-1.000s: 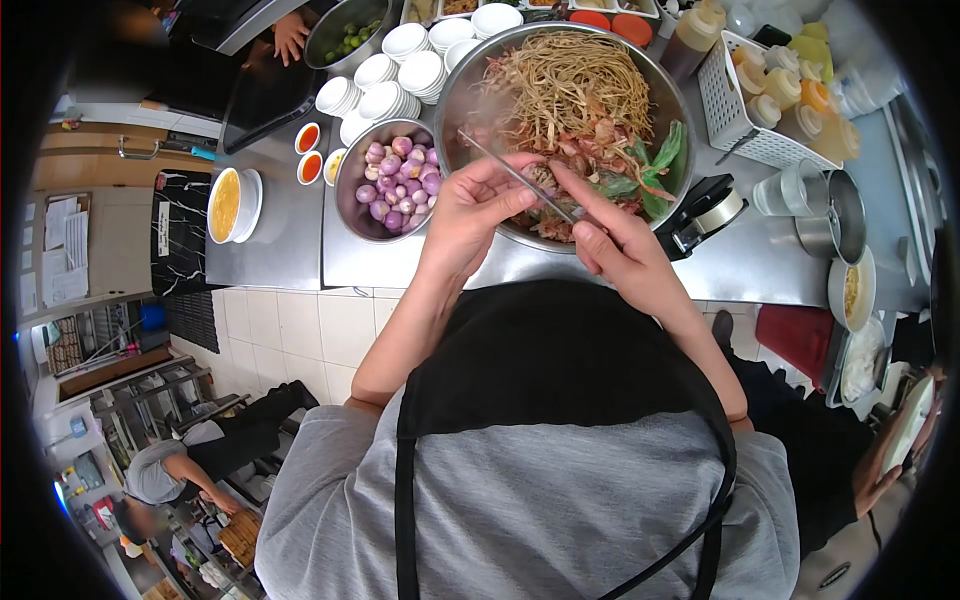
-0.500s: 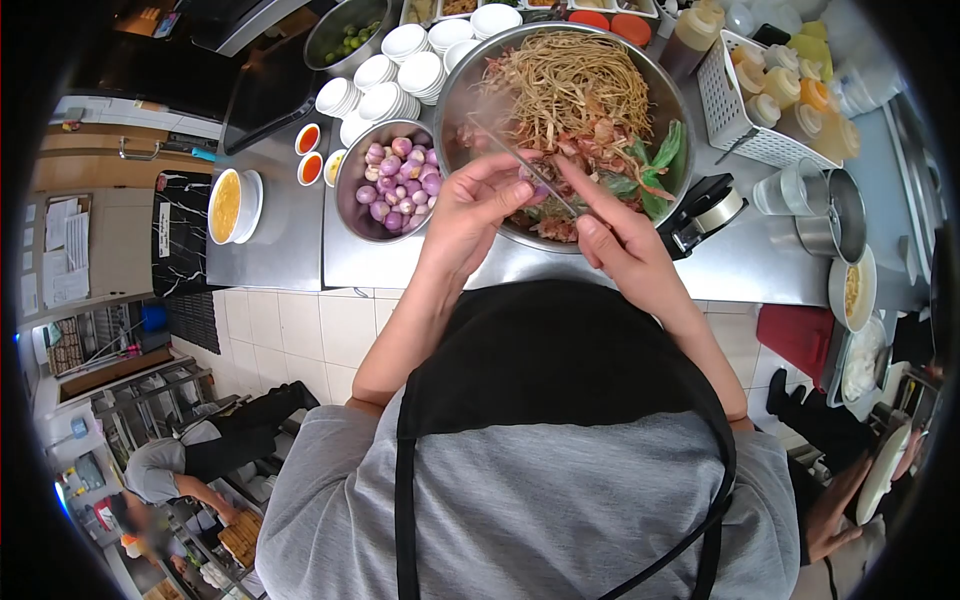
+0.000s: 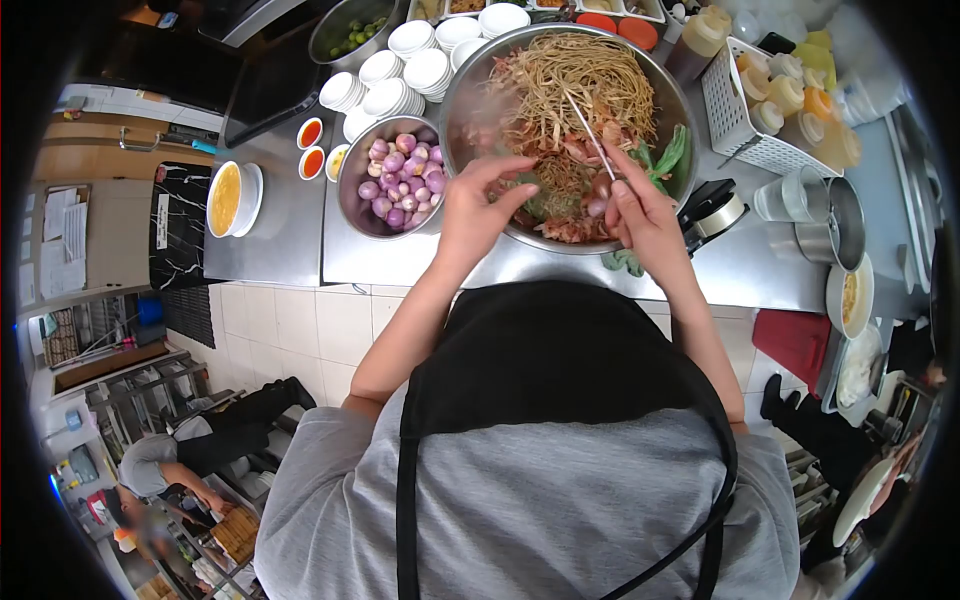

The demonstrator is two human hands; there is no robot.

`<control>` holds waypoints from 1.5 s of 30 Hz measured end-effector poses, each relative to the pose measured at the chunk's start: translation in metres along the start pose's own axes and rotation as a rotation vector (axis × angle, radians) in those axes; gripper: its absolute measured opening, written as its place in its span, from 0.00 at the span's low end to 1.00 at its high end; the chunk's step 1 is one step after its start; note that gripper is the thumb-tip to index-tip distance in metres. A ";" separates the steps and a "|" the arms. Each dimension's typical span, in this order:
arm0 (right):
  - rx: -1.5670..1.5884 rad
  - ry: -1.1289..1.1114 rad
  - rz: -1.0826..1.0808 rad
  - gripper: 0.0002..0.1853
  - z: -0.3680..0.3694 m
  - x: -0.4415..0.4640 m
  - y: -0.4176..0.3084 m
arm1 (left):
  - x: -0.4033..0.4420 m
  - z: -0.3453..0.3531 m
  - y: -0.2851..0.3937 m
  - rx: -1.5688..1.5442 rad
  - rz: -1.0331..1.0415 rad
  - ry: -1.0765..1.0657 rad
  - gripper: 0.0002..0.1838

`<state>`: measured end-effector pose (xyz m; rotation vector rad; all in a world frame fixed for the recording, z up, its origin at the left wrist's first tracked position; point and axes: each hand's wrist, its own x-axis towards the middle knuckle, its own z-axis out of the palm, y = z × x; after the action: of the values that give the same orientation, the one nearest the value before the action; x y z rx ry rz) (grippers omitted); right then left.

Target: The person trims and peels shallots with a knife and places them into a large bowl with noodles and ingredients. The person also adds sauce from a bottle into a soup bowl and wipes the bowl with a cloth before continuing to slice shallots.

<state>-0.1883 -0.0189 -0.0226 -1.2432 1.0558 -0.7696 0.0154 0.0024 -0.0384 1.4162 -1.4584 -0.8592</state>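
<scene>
My right hand point(image 3: 648, 215) grips a small knife point(image 3: 592, 135) with a thin blade pointing up and away over the large metal bowl point(image 3: 675, 95). A purplish shallot point(image 3: 599, 206) shows beside its fingers, apparently held against them. My left hand point(image 3: 478, 207) hovers at the bowl's near left rim, thumb and fingers apart, nothing visible between them. Inside the bowl lie long tan dried strands point(image 3: 590, 75), reddish-brown papery skins point(image 3: 575, 232) and a green strip point(image 3: 672, 155). Left of it, a smaller metal bowl point(image 3: 348, 207) holds peeled purple shallots point(image 3: 400, 185).
Stacked white dishes point(image 3: 385, 98) stand behind the shallot bowl. Small cups of red sauce point(image 3: 311, 162) and a bowl of yellow food point(image 3: 226, 200) are to the left. A white basket of bottles point(image 3: 725, 110) and a tape dispenser point(image 3: 715, 215) are at right. Another person point(image 3: 160, 462) works at lower left.
My hands have drawn apart; the left has let go of what it held. The knife has swung from lying across between the hands to pointing up and away in my right hand.
</scene>
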 end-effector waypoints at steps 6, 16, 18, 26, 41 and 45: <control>-0.143 0.105 -0.083 0.25 -0.022 0.000 -0.010 | 0.009 0.041 0.010 0.415 0.322 -0.129 0.12; -0.399 0.190 -0.207 0.20 -0.043 0.008 -0.001 | 0.016 0.055 0.018 0.501 0.465 -0.318 0.07; -0.509 0.217 -0.162 0.20 -0.040 0.006 -0.001 | 0.014 0.041 0.023 0.607 0.234 -0.476 0.07; -0.568 0.288 -0.229 0.21 -0.040 0.013 0.005 | 0.029 0.065 0.015 0.620 0.395 -0.223 0.10; -0.337 0.302 -0.232 0.20 -0.053 0.015 0.008 | 0.035 0.017 0.020 0.259 0.237 -0.156 0.12; -0.583 0.269 -0.166 0.21 -0.048 0.017 0.001 | 0.028 -0.076 0.004 0.381 -0.025 0.183 0.15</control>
<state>-0.2272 -0.0520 -0.0268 -1.7719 1.4759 -0.7973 0.0863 -0.0164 -0.0047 1.7459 -1.5173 -0.4639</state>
